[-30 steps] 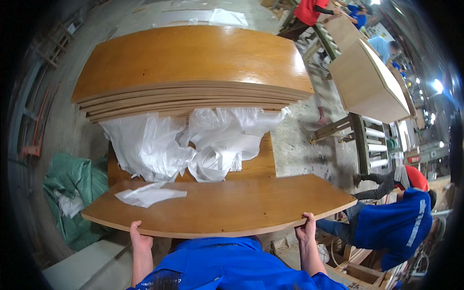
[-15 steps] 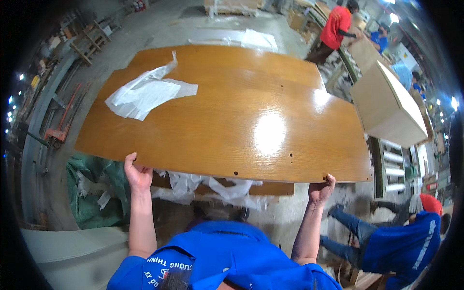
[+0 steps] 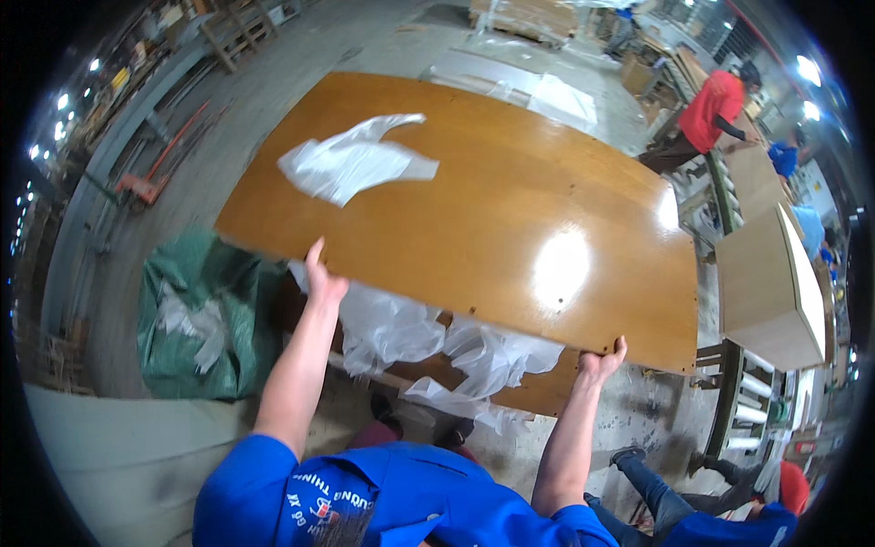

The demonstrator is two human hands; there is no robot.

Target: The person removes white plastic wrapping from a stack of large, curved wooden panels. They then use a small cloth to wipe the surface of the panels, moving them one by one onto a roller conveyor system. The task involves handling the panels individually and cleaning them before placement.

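Note:
A large glossy brown wooden panel [image 3: 474,219] fills the middle of the view, lifted and tilted up in front of me. My left hand [image 3: 321,278] grips its near edge on the left. My right hand [image 3: 603,361] grips the same edge close to the right corner. A crumpled white plastic sheet [image 3: 351,164] lies on the panel's upper left part. Under the raised panel I see more white plastic wrap [image 3: 437,351] draped over lower brown boards [image 3: 538,392].
A green tarp bundle [image 3: 196,319] lies on the concrete floor at the left. A pale wooden cabinet [image 3: 770,292] stands at the right. A person in a red shirt [image 3: 711,114] works at the far right back; a person in blue [image 3: 693,520] crouches at the lower right.
The panel has swung further up and leftward, its face now turned more toward me. Both arms reach higher, and the stack with plastic wrap beneath shows more.

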